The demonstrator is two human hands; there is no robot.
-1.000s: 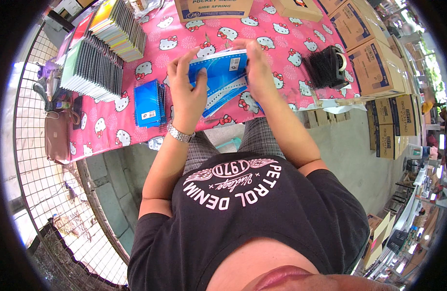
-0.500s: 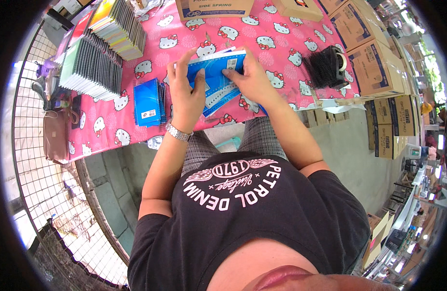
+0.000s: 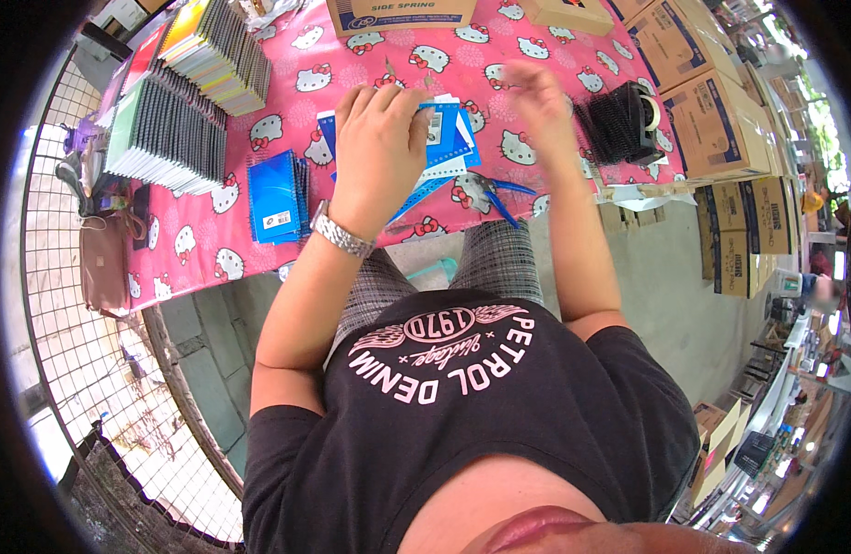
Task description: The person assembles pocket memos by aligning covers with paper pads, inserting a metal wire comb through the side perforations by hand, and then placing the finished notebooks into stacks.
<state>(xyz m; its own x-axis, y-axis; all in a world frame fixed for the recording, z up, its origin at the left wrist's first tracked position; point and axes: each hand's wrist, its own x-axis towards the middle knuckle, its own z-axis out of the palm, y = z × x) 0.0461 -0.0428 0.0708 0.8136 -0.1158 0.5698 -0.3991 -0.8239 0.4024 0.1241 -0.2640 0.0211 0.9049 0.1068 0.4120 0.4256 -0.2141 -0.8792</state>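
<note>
My left hand [image 3: 379, 152] lies over a loose pile of unbound blue notebooks [image 3: 453, 129], its fingers curled round the top one. White sheets and blue covers with punched holes along their edges stick out askew beneath it. My right hand [image 3: 541, 106] is off the pile, in the air to its right; motion smears its fingers. Between the pile and the table's near edge lies a pair of pliers [image 3: 504, 192] with blue handles. Left of my left wrist, several wire-bound blue notebooks [image 3: 276, 198] sit in a small stack.
Tall stacks of spiral notebooks [image 3: 172, 129] stand at the left of the pink patterned tablecloth [image 3: 199, 217]. Black wire coils [image 3: 605, 125] and a tape dispenser [image 3: 642, 120] are at the right. Cartons [image 3: 716, 120] rise beyond the right edge; another carton [image 3: 402, 14] stands at the back.
My right hand has let go of the blue notebook and moved right. My left hand has turned over and come down on the pile. The pliers now show.
</note>
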